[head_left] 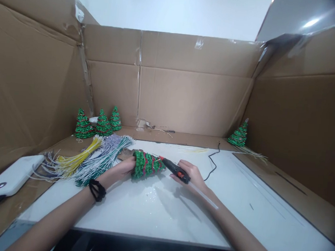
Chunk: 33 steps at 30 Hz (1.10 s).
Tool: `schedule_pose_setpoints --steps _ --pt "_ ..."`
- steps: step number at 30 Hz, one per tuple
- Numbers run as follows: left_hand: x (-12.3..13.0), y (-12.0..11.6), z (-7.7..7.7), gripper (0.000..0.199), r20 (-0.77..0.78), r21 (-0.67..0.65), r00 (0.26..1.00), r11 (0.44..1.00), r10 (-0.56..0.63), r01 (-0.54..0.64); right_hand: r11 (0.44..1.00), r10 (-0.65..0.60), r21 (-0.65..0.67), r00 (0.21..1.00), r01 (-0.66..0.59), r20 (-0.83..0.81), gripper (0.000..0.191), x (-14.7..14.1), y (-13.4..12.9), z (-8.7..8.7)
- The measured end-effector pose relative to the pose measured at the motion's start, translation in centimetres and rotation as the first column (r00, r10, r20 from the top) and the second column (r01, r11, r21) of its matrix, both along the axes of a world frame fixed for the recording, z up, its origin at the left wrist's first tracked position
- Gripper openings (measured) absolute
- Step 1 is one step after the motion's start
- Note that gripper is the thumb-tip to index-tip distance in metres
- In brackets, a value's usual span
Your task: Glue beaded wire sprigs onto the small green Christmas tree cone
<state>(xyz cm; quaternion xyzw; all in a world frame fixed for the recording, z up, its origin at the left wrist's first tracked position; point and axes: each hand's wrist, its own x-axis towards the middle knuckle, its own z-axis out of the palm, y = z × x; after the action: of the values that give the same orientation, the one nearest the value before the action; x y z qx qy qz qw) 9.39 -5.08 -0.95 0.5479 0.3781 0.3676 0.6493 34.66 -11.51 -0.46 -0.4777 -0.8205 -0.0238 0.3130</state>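
Cardboard walls (193, 100) fence a white tabletop (146, 222) on three sides. Over its middle, the left hand (126, 165) holds a Christmas tree ornament (147, 166) by its wide end, fingers hidden, so I cannot tell whether they pinch its rim or spread inside; the tree lies sideways, tip toward the right hand (191, 172), which is curled around a hot glue gun (177, 171). Its nozzle points at the tree near the tip; contact is unclear. Toward the wearer, the table's front edge runs well apart from both hands; right of the grip, white surface stretches to a cardboard strip (292, 185). Crowding the left hand are a yellow wire bundle (83, 155) and a white-and-green one (101, 166), with a white power bank (11, 177) farther left. A crooked black cord (212, 161) lies just beyond the right hand. Three small trees (103, 123) stand farther beyond on the left, another tree (239, 134) on the right. Materials vary: bumpy green tiers with red garland on the held tree, a translucent glue stick (204, 194) behind the gun, and glitter flecks (150, 197) beneath.
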Motion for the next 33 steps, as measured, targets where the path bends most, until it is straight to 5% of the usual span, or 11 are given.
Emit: schedule_pose_setpoints --steps 7,33 --pt "0.0 -0.1 -0.1 0.032 0.013 -0.007 1.0 1.0 -0.021 0.021 0.989 -0.071 0.135 0.988 0.052 0.136 0.038 0.2 0.4 -1.2" --pt "0.1 -0.4 0.1 0.033 -0.008 -0.025 1.0 1.0 -0.005 0.005 0.988 -0.125 0.107 0.984 0.112 0.125 0.035 0.4 0.4 -1.4"
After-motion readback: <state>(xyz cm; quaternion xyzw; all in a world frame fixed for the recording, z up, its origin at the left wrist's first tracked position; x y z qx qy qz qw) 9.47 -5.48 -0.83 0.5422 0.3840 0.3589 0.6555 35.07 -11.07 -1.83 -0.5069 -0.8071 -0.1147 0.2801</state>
